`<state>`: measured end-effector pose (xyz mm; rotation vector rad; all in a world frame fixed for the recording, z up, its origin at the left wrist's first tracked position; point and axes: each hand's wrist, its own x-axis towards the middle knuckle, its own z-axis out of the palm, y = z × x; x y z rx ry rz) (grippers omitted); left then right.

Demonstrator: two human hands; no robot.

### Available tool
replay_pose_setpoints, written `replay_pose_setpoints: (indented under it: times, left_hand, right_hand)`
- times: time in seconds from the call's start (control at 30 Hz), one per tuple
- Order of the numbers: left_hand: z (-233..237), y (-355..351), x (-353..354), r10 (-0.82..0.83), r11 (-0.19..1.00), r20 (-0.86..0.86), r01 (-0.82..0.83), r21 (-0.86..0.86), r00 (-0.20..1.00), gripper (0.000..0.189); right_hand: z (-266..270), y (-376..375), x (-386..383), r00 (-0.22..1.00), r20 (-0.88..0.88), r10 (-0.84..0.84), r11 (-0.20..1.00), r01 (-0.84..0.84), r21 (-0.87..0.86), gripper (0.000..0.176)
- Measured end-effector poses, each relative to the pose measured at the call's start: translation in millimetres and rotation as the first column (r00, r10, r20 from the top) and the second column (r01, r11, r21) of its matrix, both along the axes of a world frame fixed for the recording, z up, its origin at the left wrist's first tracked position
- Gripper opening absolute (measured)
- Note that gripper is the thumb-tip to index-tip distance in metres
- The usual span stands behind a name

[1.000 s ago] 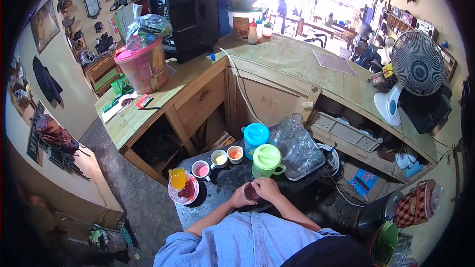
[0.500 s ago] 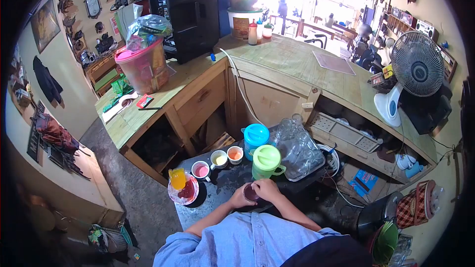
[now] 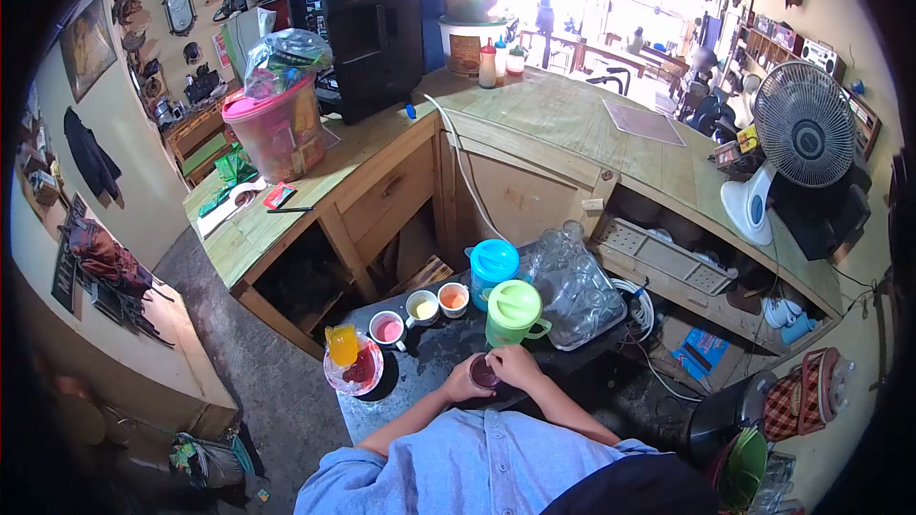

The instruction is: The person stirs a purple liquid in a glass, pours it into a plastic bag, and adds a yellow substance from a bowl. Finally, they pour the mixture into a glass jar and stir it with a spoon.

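My left hand [image 3: 462,381] is wrapped round a small cup of dark red contents [image 3: 484,372] near the front edge of the dark table. At the cup's rim, my right hand [image 3: 513,364] has its fingers closed; what they pinch, if anything, is too small to make out. Just beyond stand a green lidded pitcher [image 3: 513,310] and a blue lidded pitcher [image 3: 493,265]. Left of them are three cups, with pink [image 3: 387,329], pale yellow [image 3: 421,307] and orange [image 3: 452,298] contents. A bowl with red contents [image 3: 364,374] has a yellow piece [image 3: 342,345] at its rim.
A tray of clear glasses [image 3: 582,310] sits right of the pitchers. Behind is a wooden counter [image 3: 563,129] with a black speaker [image 3: 358,33], a pink-lidded bucket [image 3: 277,129] and a white fan [image 3: 804,129]. A white cable [image 3: 468,167] hangs down its front.
My right hand has shifted very slightly at the cup's rim. The cup, my left hand and the things on the table look the same.
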<state>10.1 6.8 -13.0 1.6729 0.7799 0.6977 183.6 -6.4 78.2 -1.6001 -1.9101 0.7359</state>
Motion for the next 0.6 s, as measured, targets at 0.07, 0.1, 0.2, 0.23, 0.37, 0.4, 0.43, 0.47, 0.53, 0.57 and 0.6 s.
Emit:
replay_pose_setpoints:
  times: [0.07, 0.1, 0.2, 0.23, 0.37, 0.4, 0.43, 0.47, 0.53, 0.57, 0.6]
  left_hand:
    - [0.1, 0.9, -0.4, -0.003, 1.000, -0.005, 0.003, 0.005, 1.000, 0.088]
    - [0.1, 0.8, 0.0, -0.003, 1.000, 0.007, 0.003, 0.008, 1.000, 0.088]
    - [0.9, 0.5, -0.6, 0.001, 1.000, -0.007, -0.001, 0.007, 1.000, 0.088]
    - [3.0, 0.4, -0.8, 0.002, 1.000, -0.034, -0.002, 0.004, 0.999, 0.088]
    - [10.7, -1.7, 0.1, 0.019, 1.000, 0.006, -0.019, -0.020, 1.000, 0.088]
    - [12.1, -1.8, 0.0, 0.017, 1.000, -0.009, -0.017, -0.026, 1.000, 0.088]
    - [11.0, -1.8, -0.1, 0.013, 0.999, -0.024, -0.014, -0.032, 1.000, 0.088]
    - [9.0, -1.5, -0.2, 0.012, 0.999, -0.025, -0.013, -0.032, 1.000, 0.088]
    - [6.2, -0.6, -0.1, 0.004, 0.999, -0.015, -0.005, -0.054, 1.000, 0.089]
    - [5.3, -0.4, -0.1, 0.002, 0.999, -0.016, -0.003, -0.053, 1.000, 0.089]
    - [4.3, -0.3, 0.0, 0.008, 1.000, -0.008, -0.009, -0.023, 1.000, 0.089]
  right_hand:
    - [3.7, 0.7, -1.4, 0.998, -0.054, 0.023, 1.000, -0.024, -0.013, 0.022]
    - [5.5, 0.3, -2.6, 0.998, -0.054, -0.023, 0.999, 0.025, 0.028, 0.022]
    - [4.1, -0.2, -0.4, 1.000, 0.009, -0.003, 1.000, 0.003, 0.010, 0.022]
    - [4.4, -0.7, 0.2, 0.996, 0.068, 0.063, 0.997, -0.060, -0.049, 0.023]
    - [4.5, -0.9, -4.6, 0.990, -0.135, -0.033, 0.999, 0.035, 0.019, 0.022]
    - [4.4, -1.2, -3.5, 0.998, -0.065, -0.020, 1.000, 0.020, 0.011, 0.023]
    - [3.8, -1.4, -2.6, 1.000, 0.004, -0.007, 1.000, 0.007, 0.002, 0.024]
    - [3.0, -1.0, -2.1, 1.000, 0.004, -0.008, 1.000, 0.008, 0.001, 0.024]
    - [4.1, 0.1, -1.9, 0.999, -0.038, 0.035, 0.999, -0.037, -0.041, 0.024]
    - [5.8, 0.0, -2.6, 0.999, -0.039, 0.033, 0.999, -0.035, -0.039, 0.024]
    - [7.5, -0.5, -3.7, 0.998, -0.063, -0.003, 1.000, 0.003, 0.009, 0.024]
